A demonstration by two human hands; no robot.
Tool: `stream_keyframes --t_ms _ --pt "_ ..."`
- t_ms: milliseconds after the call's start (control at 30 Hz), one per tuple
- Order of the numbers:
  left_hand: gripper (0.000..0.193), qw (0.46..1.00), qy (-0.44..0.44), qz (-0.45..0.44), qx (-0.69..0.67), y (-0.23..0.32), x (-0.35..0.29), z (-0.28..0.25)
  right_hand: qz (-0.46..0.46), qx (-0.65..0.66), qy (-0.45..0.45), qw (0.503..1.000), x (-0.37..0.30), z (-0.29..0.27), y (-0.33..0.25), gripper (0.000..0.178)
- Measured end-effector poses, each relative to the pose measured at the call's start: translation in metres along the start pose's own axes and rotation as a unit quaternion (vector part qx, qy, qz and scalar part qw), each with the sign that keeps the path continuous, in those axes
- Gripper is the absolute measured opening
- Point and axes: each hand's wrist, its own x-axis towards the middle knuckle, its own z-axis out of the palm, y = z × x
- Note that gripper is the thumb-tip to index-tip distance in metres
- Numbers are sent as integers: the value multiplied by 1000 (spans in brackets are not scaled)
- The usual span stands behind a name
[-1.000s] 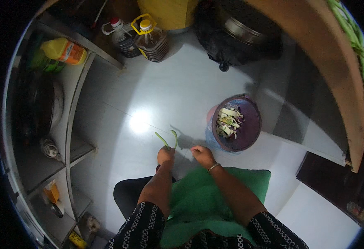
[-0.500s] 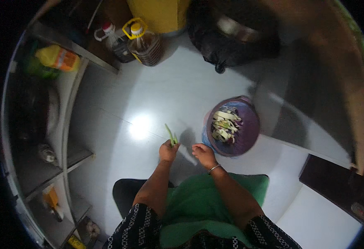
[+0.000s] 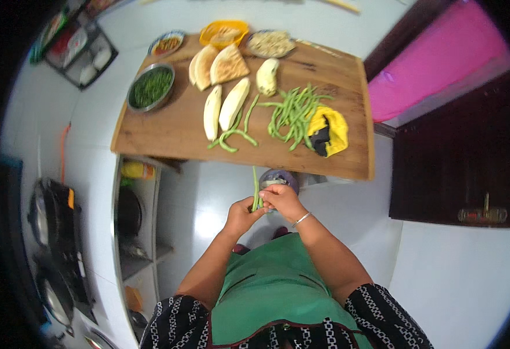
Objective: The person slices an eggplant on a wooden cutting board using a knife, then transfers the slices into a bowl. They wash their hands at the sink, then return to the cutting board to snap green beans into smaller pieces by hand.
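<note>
Below the near edge of a wooden board (image 3: 173, 131), my left hand (image 3: 244, 216) is closed round a few long green beans (image 3: 255, 181) that point upward. My right hand (image 3: 284, 200) meets it, with thumb and fingers pinched at the beans' lower part; its fingertips partly hide what they grip. Beyond the hands, a pile of green beans (image 3: 294, 113) lies on the board beside a yellow and black cloth-like item (image 3: 336, 131). Several loose beans lie near two pale, peeled long vegetables (image 3: 234, 104). A third, thicker peeled one (image 3: 267, 77) sits farther back.
A purple bin (image 3: 290, 179) stands on the floor, partly hidden behind my right hand. On the board are flatbread wedges (image 3: 230, 65), a metal bowl (image 3: 172, 96) of chopped greens, a yellow basket (image 3: 208, 29) and two plates of food. Shelves stand below left; a dark door (image 3: 452, 168) is right.
The view has lifted from the floor and bin to the board of food. My right hand, empty before, has come to the left hand and pinches at the beans there.
</note>
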Motion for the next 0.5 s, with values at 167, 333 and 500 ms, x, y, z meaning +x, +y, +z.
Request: stream_keyframes --t_ms 167,333,500 --pt "20 993 -63 73 -62 73 32 -10 -76 -14 -8 997 -24 -40 -64 23" --pt "24 978 -125 27 165 122 57 -11 -322 -450 168 816 -27 -62 -82 17" --pt "20 994 -84 -63 -39 103 98 -21 -261 -327 235 877 -28 -83 -64 11"
